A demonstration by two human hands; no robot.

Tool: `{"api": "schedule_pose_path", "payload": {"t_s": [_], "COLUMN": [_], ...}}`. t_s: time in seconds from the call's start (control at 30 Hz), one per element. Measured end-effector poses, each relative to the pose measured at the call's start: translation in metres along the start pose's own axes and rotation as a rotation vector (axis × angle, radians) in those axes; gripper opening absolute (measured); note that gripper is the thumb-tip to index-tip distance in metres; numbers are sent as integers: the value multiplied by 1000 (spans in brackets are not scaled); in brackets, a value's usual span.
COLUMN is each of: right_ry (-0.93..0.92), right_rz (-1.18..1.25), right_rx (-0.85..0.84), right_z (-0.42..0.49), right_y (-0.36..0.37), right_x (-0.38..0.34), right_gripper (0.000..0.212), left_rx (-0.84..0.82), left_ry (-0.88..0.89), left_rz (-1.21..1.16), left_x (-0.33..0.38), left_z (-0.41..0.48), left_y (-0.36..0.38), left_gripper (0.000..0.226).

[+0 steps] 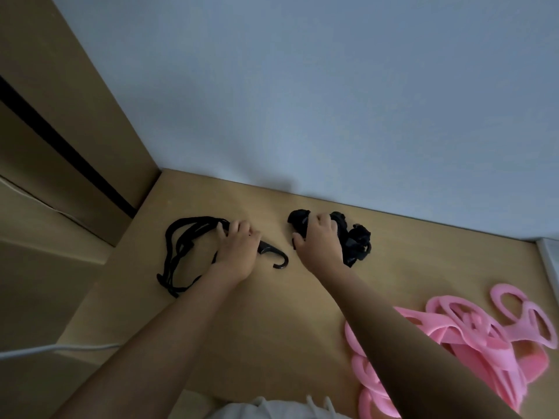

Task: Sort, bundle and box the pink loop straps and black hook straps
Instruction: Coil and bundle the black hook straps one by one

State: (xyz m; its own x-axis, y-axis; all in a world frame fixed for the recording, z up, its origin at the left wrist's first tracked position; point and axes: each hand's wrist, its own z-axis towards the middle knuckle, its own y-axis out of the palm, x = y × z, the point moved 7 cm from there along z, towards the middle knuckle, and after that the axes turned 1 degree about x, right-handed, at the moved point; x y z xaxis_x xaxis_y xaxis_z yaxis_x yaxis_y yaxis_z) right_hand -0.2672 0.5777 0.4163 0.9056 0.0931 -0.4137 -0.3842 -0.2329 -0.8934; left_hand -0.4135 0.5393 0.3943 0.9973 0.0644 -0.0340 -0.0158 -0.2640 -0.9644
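Single head-worn camera looks steeply down, close over the table (272, 328)

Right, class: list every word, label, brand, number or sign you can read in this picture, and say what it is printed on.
None can be read. No print shows on the black hook straps, the pink loop straps, the cardboard boxes, the table or the wall.

your tan counter (257, 313) carried loose black hook straps (184, 255) at left, a black clump (354, 240) beside them, pink loop straps (472, 337) at right.
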Motion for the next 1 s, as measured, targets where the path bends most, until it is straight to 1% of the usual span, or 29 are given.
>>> {"api": "schedule_pose_path", "payload": {"t_s": [0.07,0.1,0.13,0.2,0.23,0.27,0.33,0.37,0.43,0.47,0.5,0.57,0.6,0.63,0.7,0.77,0.8,0.9,1.0], "right_ry": [-156,-226,-265,-268,-255,-241,-229,-240,-273,-275,-260,-213,-191,-171,-133,-87,-69,-38,-12], "right_rz": [22,39,70,151,191,225,270,288,364,430,511,672,744,810,907,895,838,657,587], "right_rx": [24,-13,-88,-261,-300,-299,-246,-221,-166,-128,-84,-1,31,63,129,185,196,135,86], "right_z": [-5,-8,-11,-16,-17,-17,-14,-14,-14,-14,-15,-15,-15,-15,-15,-16,-17,-22,-27], "right_y": [-4,-3,0,8,9,6,-6,-14,-37,-52,-68,-99,-113,-126,-145,-155,-157,-152,-147], "right_x": [-16,-25,-33,-46,-52,-57,-65,-70,-77,-79,-79,-74,-70,-65,-51,-34,-26,-8,1], "right_gripper": [42,46,53,65,64,58,36,29,26,25,23,23,23,24,26,25,24,20,19], "left_rx": [23,43,73,142,175,208,286,325,390,405,386,256,180,121,74,108,130,142,156], "left_ry": [5,24,51,106,126,138,151,153,148,122,67,-52,-80,-91,-94,-48,-20,62,143], "left_rz": [-16,-29,-41,-60,-70,-86,-122,-141,-249,-348,-475,-737,-807,-838,-925,-1019,-1067,-1168,-1152], "left_x": [0,2,3,7,8,9,7,5,-5,-13,-24,-43,-48,-50,-49,-42,-36,-13,13], "left_z": [-1,-1,-3,-6,-8,-11,-15,-17,-16,-15,-14,-10,-9,-8,-8,-9,-10,-12,-10], "left_y": [-1,-4,-8,-20,-27,-35,-51,-59,-74,-81,-85,-84,-82,-81,-89,-107,-117,-146,-171], "left_gripper": [37,35,33,32,32,32,32,32,32,32,29,13,9,10,16,26,29,29,27]}}
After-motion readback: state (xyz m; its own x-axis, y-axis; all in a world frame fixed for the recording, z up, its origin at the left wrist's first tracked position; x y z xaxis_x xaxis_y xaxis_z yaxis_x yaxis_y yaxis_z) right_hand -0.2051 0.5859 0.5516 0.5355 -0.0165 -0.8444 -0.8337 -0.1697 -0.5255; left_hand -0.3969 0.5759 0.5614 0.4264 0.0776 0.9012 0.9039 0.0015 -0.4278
